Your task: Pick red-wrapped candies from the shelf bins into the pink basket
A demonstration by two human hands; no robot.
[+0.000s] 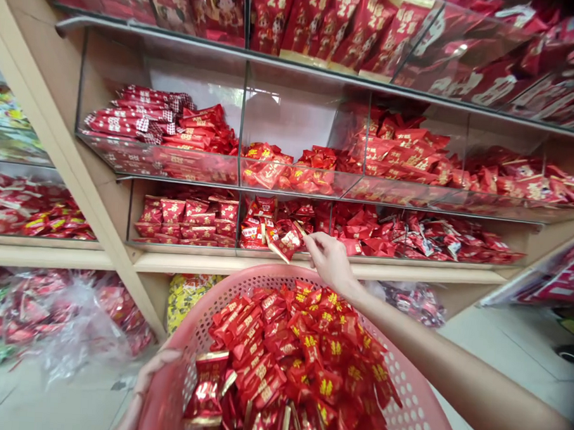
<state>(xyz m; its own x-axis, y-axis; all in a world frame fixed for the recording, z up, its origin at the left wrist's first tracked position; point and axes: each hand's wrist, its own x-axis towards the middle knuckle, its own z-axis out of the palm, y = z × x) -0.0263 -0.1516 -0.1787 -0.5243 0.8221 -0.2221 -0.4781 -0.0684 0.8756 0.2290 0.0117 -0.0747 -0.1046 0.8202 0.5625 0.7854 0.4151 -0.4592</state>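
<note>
My right hand (pixel 330 260) reaches over the far rim of a pink perforated plastic basket (pixel 424 398). Its thumb and fingers pinch the edge of a small red candy packet (pixel 286 240) with gold trim, at the front of the lowest glass-fronted bin. On the basket's left side, my left hand (pixel 152 377) grips the wall; part of this hand is cut off or hidden by the basket. Many red wrapped candies (pixel 285 348) with gold and yellow lettering fill the basket, among them a shinier dark red packet (pixel 208 389) at the left.
Ahead stands a wooden shelf (pixel 313 268) with tiers of clear-fronted bins of red packets (pixel 189 218). Larger red bags (pixel 343 27) stand on the upper tier. Underneath are a yellow bag (pixel 188 296) and clear plastic bags (pixel 80 326) of packets on the tiled floor.
</note>
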